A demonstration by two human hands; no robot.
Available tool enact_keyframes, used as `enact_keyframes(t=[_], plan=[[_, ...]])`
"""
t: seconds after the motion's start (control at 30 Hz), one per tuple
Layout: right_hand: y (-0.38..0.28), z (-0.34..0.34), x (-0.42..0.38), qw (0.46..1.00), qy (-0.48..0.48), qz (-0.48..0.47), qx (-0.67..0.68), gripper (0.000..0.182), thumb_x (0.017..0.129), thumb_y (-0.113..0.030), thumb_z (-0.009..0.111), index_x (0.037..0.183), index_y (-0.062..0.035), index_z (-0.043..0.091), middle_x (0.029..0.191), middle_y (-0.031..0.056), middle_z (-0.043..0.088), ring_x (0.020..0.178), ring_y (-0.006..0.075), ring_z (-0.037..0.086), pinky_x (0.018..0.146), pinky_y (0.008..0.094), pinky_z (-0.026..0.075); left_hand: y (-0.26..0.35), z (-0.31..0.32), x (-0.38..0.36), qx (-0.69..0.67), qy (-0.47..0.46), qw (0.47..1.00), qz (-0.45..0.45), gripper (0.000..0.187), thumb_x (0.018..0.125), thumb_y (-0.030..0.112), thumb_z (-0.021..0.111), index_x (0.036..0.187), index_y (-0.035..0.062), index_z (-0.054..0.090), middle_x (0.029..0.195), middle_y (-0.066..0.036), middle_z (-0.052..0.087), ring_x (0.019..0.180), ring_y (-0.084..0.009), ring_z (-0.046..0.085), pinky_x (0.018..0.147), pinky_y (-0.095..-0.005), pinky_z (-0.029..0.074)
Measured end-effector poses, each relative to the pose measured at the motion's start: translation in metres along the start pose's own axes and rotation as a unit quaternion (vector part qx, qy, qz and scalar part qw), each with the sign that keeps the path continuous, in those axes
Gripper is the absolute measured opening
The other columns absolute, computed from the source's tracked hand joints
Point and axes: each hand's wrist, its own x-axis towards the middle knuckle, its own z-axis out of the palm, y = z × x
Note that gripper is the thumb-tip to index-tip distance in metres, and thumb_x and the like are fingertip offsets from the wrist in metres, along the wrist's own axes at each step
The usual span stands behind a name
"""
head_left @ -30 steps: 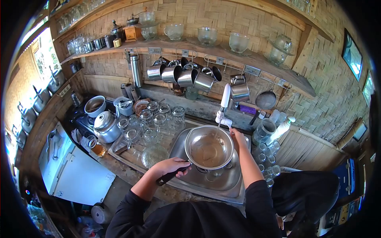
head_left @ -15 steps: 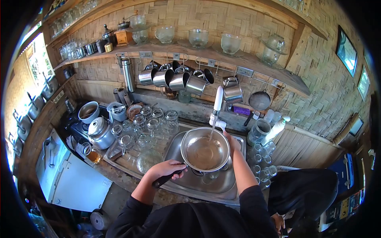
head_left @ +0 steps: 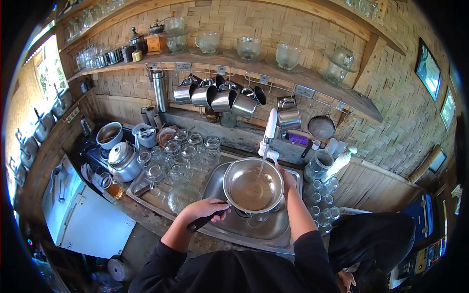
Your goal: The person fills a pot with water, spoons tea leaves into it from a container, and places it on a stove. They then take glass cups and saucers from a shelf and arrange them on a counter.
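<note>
A steel pan [head_left: 251,188] is held over the sink [head_left: 220,222], with water from the white faucet [head_left: 270,128] running into it. My left hand [head_left: 207,209] is wrapped round the black handle at the pan's lower left. At the right rim is my right hand [head_left: 287,178], just beside the faucet's base; its fingers are partly hidden, and it appears to grip the pan's edge. Some water lies in the pan. Beneath the pan a glass [head_left: 256,220] shows in the basin.
Upturned glasses [head_left: 189,152] crowd the drainboard on the left, near a kettle [head_left: 123,161]. Small glasses [head_left: 326,188] and a white bottle [head_left: 340,163] stand right of the sink. Metal mugs [head_left: 223,100] hang above. Another person's dark-clothed knee [head_left: 373,239] is at the right.
The view has shifted slightly. Both hands keep their places on the pan, and the water still runs into it.
</note>
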Motion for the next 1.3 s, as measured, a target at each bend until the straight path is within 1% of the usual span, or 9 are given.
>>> enact_keyframes(t=[0.13, 0.23, 0.3, 0.5, 0.67, 0.73, 0.83, 1.17, 1.3], plan=[[0.002, 0.003, 0.003, 0.999, 0.011, -0.007, 0.034, 0.059, 0.087, -0.058, 0.021, 0.119, -0.0194, 0.052, 0.113, 0.0191, 0.056, 0.108, 0.0337, 0.052, 0.089, 0.0418, 0.038, 0.0, 0.0, -0.001, 0.013, -0.005, 1.0, 0.009, 0.034, 0.094, 0.025, 0.044, 0.1, -0.0073, 0.052, 0.065, -0.004, 0.051, 0.047, -0.0066, 0.041, 0.045, -0.02, 0.034], [-0.001, 0.001, 0.005, 0.998, -0.012, 0.042, 0.048, 0.06, 0.087, -0.058, 0.022, 0.118, -0.0173, 0.054, 0.113, 0.019, 0.056, 0.109, 0.033, 0.051, 0.089, 0.0417, 0.038, 0.0, 0.0, -0.001, 0.011, -0.008, 1.0, 0.007, 0.034, 0.094, 0.025, 0.044, 0.101, -0.0071, 0.052, 0.065, -0.004, 0.051, 0.047, -0.0066, 0.041, 0.045, -0.0199, 0.034], [-0.007, -0.002, 0.0, 0.999, 0.012, 0.029, 0.005, 0.063, 0.086, -0.058, 0.022, 0.116, -0.014, 0.056, 0.113, 0.0192, 0.056, 0.109, 0.0325, 0.051, 0.09, 0.0414, 0.037, 0.001, 0.001, -0.002, 0.004, -0.008, 1.0, 0.002, 0.034, 0.094, 0.025, 0.044, 0.101, -0.007, 0.052, 0.065, -0.004, 0.051, 0.047, -0.0066, 0.041, 0.046, -0.0199, 0.034], [-0.018, -0.012, -0.017, 1.0, 0.01, 0.019, -0.007, 0.062, 0.087, -0.057, 0.022, 0.119, -0.0144, 0.053, 0.117, 0.0191, 0.054, 0.111, 0.032, 0.05, 0.092, 0.0409, 0.036, -0.004, 0.0, -0.001, 0.008, -0.011, 1.0, 0.0, 0.034, 0.094, 0.026, 0.044, 0.101, -0.0068, 0.051, 0.065, -0.004, 0.051, 0.048, -0.0064, 0.04, 0.046, -0.0202, 0.034], [-0.019, -0.014, -0.016, 0.999, -0.007, 0.037, -0.025, 0.048, 0.09, -0.046, 0.024, 0.123, -0.0208, 0.048, 0.117, 0.0178, 0.054, 0.11, 0.0316, 0.051, 0.09, 0.0406, 0.039, 0.0, 0.003, -0.003, 0.004, -0.018, 1.0, 0.0, 0.035, 0.094, 0.026, 0.043, 0.102, -0.0069, 0.05, 0.066, -0.004, 0.05, 0.049, -0.0063, 0.04, 0.047, -0.0215, 0.035], [-0.019, -0.014, -0.019, 0.997, 0.003, -0.001, -0.074, 0.041, 0.09, -0.041, 0.029, 0.126, -0.0272, 0.044, 0.115, 0.0173, 0.055, 0.109, 0.0315, 0.052, 0.088, 0.0407, 0.04, -0.002, 0.002, -0.002, 0.004, -0.019, 1.0, 0.002, 0.035, 0.094, 0.026, 0.044, 0.102, -0.0069, 0.05, 0.066, -0.004, 0.05, 0.048, -0.0064, 0.04, 0.047, -0.0216, 0.035], [-0.016, -0.012, -0.016, 0.995, 0.005, -0.019, -0.098, 0.039, 0.089, -0.039, 0.033, 0.127, -0.0311, 0.042, 0.115, 0.0168, 0.056, 0.108, 0.0317, 0.053, 0.088, 0.0408, 0.041, 0.0, 0.003, -0.003, -0.001, -0.016, 1.0, 0.002, 0.035, 0.094, 0.026, 0.043, 0.102, -0.0067, 0.05, 0.066, -0.004, 0.05, 0.048, -0.0065, 0.04, 0.047, -0.0219, 0.035], [-0.011, -0.01, -0.011, 0.999, 0.008, -0.007, -0.042, 0.04, 0.089, -0.044, 0.033, 0.125, -0.031, 0.044, 0.115, 0.0174, 0.055, 0.108, 0.0318, 0.052, 0.088, 0.0401, 0.041, -0.001, 0.002, -0.002, 0.003, -0.014, 1.0, 0.002, 0.035, 0.094, 0.027, 0.044, 0.102, -0.0061, 0.05, 0.066, -0.004, 0.05, 0.048, -0.0066, 0.04, 0.046, -0.021, 0.034], [-0.017, -0.012, -0.013, 0.999, -0.003, 0.037, -0.022, 0.047, 0.088, -0.052, 0.028, 0.121, -0.0273, 0.05, 0.115, 0.0187, 0.055, 0.11, 0.0327, 0.051, 0.09, 0.0399, 0.038, 0.0, 0.001, -0.001, 0.0, -0.018, 1.0, 0.007, 0.034, 0.094, 0.027, 0.044, 0.102, -0.0063, 0.05, 0.065, -0.004, 0.05, 0.048, -0.0066, 0.04, 0.046, -0.021, 0.034]])
